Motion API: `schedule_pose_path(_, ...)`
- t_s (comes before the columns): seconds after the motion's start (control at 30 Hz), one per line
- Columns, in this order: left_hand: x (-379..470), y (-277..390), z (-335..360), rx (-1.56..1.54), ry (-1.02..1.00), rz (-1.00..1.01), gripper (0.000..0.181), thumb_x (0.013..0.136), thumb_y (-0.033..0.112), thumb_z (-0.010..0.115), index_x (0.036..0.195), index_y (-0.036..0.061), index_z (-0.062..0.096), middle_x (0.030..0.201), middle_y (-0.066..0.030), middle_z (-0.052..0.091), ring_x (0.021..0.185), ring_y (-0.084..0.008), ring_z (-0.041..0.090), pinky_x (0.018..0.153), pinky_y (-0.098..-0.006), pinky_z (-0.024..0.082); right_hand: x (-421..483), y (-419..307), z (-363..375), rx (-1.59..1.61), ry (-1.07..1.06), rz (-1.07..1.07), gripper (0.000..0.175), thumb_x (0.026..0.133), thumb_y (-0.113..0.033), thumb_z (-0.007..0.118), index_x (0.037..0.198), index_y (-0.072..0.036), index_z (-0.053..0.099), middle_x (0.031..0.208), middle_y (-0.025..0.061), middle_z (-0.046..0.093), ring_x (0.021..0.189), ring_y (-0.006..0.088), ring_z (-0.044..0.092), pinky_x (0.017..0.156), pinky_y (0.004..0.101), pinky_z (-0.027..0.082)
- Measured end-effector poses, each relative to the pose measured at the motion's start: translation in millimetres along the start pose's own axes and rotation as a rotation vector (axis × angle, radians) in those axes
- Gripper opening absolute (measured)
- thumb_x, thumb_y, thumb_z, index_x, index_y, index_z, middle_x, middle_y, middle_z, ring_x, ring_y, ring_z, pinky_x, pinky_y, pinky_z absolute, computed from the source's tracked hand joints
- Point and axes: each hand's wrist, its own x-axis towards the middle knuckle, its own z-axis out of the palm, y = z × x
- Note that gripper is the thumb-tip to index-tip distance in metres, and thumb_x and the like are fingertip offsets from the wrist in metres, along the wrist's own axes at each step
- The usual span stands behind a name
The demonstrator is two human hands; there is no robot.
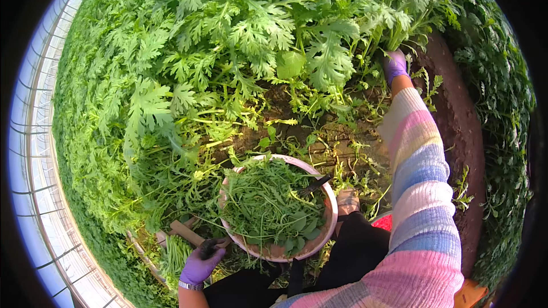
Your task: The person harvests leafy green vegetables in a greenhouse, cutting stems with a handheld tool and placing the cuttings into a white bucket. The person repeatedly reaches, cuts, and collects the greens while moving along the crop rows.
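My right hand (pixel 395 64), in a purple glove, reaches into the leafy crop at the upper right. Its fingers are closed around the lower stems (pixel 394 42) of a clump of lobed greens; the leaves partly hide the fingertips. At the lower left, my left hand (pixel 202 264) wears a purple glove with dark, soiled fingertips. Those fingers curl over a flat wooden bar (pixel 187 233), whose full shape is hidden. A bundle of pale green stems (pixel 176 253) lies beside that hand. Between my hands stands a round pink basin (pixel 312 253), filled with cut greens (pixel 274 205).
A black-handled tool (pixel 317 185) lies across the basin's right rim. My foot (pixel 347 200) is beside it, with a red object (pixel 382 222) partly hidden behind my leg. Bare soil (pixel 462 124) separates the dense crop (pixel 257 30) from another bed (pixel 498 137). Framed greenhouse sheeting (pixel 38 145) curves along the left.
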Motion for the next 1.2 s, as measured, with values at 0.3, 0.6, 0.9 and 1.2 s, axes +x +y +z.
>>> schedule_pose_path(0.3,-2.6,11.6,4.7,0.026,0.006,0.027,0.036,0.089,0.012,0.066,0.122,0.0018,0.058,0.099,-0.0062,0.065,0.09,-0.012,0.06,0.082,-0.0247,0.049,-0.3,38.4,35.9,-0.078,-0.064,-0.101,0.049,0.071,-0.021,0.078,0.112,0.001,0.063,0.1,0.0119,0.069,0.089,0.0211,0.062,0.083,0.0331,0.048)
schedule_pose_path(0.6,-1.4,4.7,2.4,0.069,0.018,0.035,0.037,0.089,0.014,0.068,0.123,0.0028,0.058,0.098,-0.0061,0.063,0.088,-0.0113,0.059,0.081,-0.0244,0.049,-57.1,29.6,20.3,0.121,-0.247,-0.131,0.048,0.071,-0.024,0.076,0.11,0.001,0.064,0.1,0.0162,0.07,0.091,0.0268,0.066,0.082,0.0342,0.05)
schedule_pose_path(0.9,-1.4,6.7,7.5,0.015,0.032,0.047,0.038,0.088,0.013,0.069,0.123,0.0033,0.058,0.098,-0.0046,0.062,0.087,-0.011,0.058,0.079,-0.0233,0.048,-56.5,-12.7,65.0,-0.151,-0.064,0.042,0.046,0.073,-0.029,0.073,0.109,-0.001,0.064,0.101,0.0193,0.069,0.093,0.0319,0.067,0.083,0.0356,0.051)
schedule_pose_path(1.2,-2.2,-1.3,-1.2,0.063,-0.013,0.021,0.037,0.088,0.014,0.068,0.122,0.0023,0.059,0.099,-0.0065,0.063,0.089,-0.0124,0.06,0.08,-0.0245,0.049,-70.7,-17.6,12.7,0.496,-0.007,0.028,0.036,0.076,-0.015,0.075,0.105,0.003,0.064,0.091,0.012,0.069,0.077,0.0219,0.064,0.074,0.0341,0.05)
